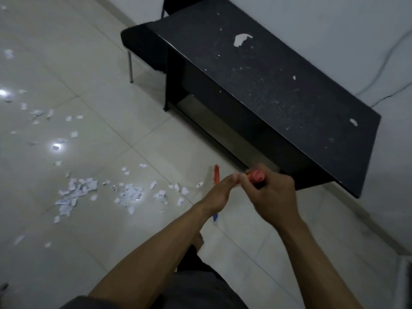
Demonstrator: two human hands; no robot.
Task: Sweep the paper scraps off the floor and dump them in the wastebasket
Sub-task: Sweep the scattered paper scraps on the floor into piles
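White paper scraps lie scattered over the pale tiled floor, thickest in a band left of my hands and thinner toward the far left. My right hand grips the red top end of a broom handle. Just left of it, my left hand holds the same handle with curled fingers. A red part of the broom shows beyond my left hand and a blue part below it. The broom's head is blurred and mostly hidden. No wastebasket is in view.
A black desk with chipped paint stands along the white wall on the right, its near corner close to my right hand. A black chair stands at the desk's far end. A cable runs down the wall. My foot is below my left forearm.
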